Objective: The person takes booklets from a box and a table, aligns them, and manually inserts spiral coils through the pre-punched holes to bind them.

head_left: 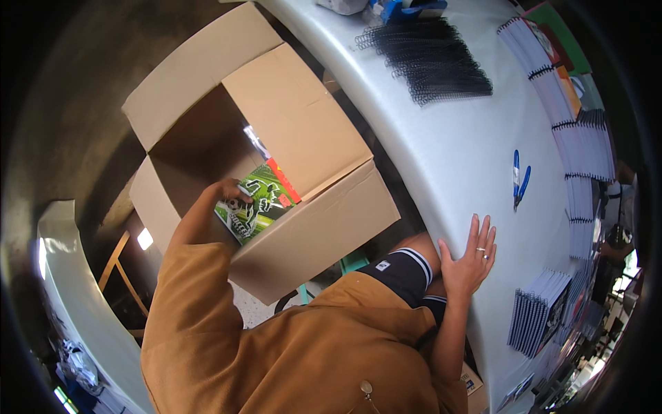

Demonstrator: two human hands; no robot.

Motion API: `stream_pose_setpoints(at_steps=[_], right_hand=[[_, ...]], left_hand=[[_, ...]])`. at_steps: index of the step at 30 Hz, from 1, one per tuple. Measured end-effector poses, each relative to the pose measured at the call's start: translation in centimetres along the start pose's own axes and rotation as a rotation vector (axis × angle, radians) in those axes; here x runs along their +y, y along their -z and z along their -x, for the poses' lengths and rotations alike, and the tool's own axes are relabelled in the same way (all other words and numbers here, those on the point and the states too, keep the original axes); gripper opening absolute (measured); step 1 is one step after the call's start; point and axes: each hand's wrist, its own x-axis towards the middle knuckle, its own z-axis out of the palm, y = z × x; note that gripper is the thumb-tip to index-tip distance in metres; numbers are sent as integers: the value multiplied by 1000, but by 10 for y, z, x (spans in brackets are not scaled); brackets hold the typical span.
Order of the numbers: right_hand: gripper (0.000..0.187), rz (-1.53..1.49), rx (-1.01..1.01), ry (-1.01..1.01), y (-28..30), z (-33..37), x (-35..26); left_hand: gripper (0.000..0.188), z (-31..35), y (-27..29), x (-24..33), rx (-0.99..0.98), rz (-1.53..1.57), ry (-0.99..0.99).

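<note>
My left hand [235, 192] reaches into the open cardboard box [303, 124] and is closed on a green notebook [265, 196] with a soccer design on its cover. Its fingers lie over the upper left part of the cover, and the grip underneath is hidden. Beside that notebook, against the box's right flap, a red-edged item [284, 181] shows. My right hand [471, 261] rests with fingers spread on the white-covered table [448, 159], holding nothing.
Black spiral coils [434, 58] lie heaped at the table's far end. Blue-handled pliers [520, 181] lie beyond my right hand. Bound notebooks [583, 148] line the right edge, and another stack [541, 310] stands nearer. Another table [76, 276] is at the left.
</note>
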Motion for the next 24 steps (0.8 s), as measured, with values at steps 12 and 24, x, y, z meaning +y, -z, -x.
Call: stream_pose_setpoints(at_steps=[12, 24], right_hand=[[78, 66, 51, 3, -1, -4, -3], [78, 53, 59, -2, -2, -5, -5]], left_hand=[[57, 83, -14, 41, 55, -199, -79], [60, 83, -8, 45, -41, -61, -79]])
